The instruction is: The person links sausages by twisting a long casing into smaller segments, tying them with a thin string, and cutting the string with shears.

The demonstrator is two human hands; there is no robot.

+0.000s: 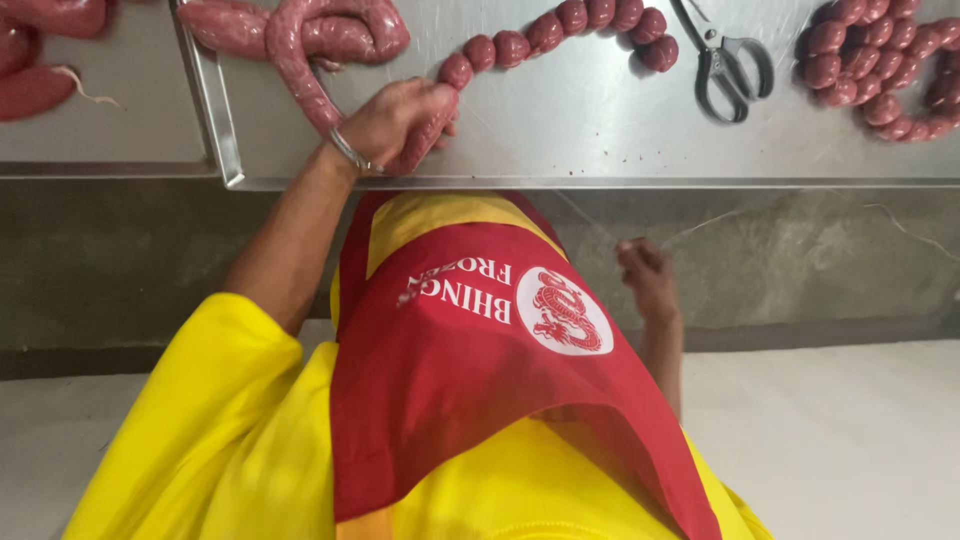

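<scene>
Left hand (400,125) fingers clamped around sausage casing (300,75) at steel table (560,130) edge — pinch marks off link beside tied chain (560,30). Right hand (648,275) below table, fingers curled, pulling thin thread taut. Scissors (730,65) near.

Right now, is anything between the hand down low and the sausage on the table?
Yes. The right hand hangs below the steel table, so the table's front edge lies between it and the sausage. The left hand already grips the sausage, with nothing between.

Scissors (735,65) on table (580,140) between 2 sausage chains (560,25), (880,65)
</scene>
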